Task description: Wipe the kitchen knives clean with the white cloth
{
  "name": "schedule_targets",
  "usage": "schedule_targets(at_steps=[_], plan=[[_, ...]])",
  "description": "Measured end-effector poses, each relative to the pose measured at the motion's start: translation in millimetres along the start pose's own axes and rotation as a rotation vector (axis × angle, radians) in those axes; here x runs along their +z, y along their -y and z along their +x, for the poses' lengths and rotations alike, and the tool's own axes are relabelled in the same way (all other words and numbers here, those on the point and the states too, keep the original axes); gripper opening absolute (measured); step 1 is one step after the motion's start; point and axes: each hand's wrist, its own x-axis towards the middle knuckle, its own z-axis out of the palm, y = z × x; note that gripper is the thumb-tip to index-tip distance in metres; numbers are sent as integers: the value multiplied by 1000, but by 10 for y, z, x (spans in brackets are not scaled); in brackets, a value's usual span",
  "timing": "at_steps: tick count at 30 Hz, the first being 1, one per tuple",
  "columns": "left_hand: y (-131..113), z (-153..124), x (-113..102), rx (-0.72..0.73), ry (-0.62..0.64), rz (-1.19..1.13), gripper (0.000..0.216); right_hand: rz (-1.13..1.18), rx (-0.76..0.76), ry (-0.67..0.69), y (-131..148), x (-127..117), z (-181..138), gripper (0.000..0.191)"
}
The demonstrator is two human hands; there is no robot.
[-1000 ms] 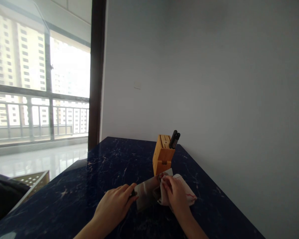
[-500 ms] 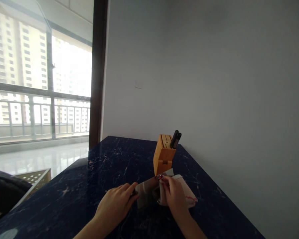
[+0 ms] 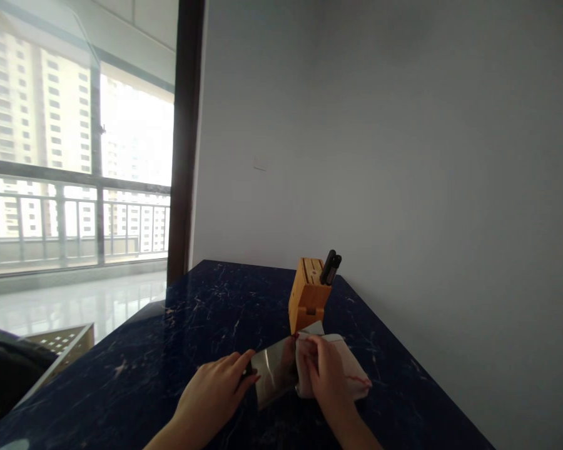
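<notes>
My left hand (image 3: 216, 387) is closed round the dark handle of a cleaver (image 3: 274, 372), whose broad shiny blade points right. My right hand (image 3: 326, 369) grips a white cloth (image 3: 351, 369) with a reddish line on it, pinching it around the blade near its far end. The blade's tip corner shows beyond the cloth. Just behind stands a wooden knife block (image 3: 304, 300), upright on the dark blue marbled table (image 3: 206, 312). Black handles (image 3: 331, 267) stick out of its right side, while other slots in its top hold nothing.
A grey wall (image 3: 403, 187) rises behind the table and along its right side. At the lower left, a perforated box-like stand (image 3: 65, 344) and a black item (image 3: 9, 369) sit beside the table. Large windows (image 3: 75, 125) are on the left.
The cloth has shifted slightly along the blade toward its far end, and more of the blade by my left hand shows. The view has tilted slightly.
</notes>
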Motion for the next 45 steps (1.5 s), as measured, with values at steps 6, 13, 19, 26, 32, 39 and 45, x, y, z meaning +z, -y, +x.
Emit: schedule_targets(at_steps=[6,13,19,26,32,39,45], plan=[[24,3,22,13,-15,3,37,-81,66,32,-45,-22,39,25],[69,18,60,6,-8,-7,38,2,-40,228,154,-16,-23,19],[64,28,43,-6,15,-23,38,-30,-38,229,142,-32,-17,17],[47,20,35,-16,25,-31,38,-27,-51,221,53,-18,-14,18],[53,30,37,-22,35,-26,39,-4,-76,236,96,-52,-37,18],[59,29,45,-11,25,-21,39,7,-132,269,80,-52,-85,24],[31,27,6,-18,32,-15,38,-80,-66,180,-62,-71,-7,32]])
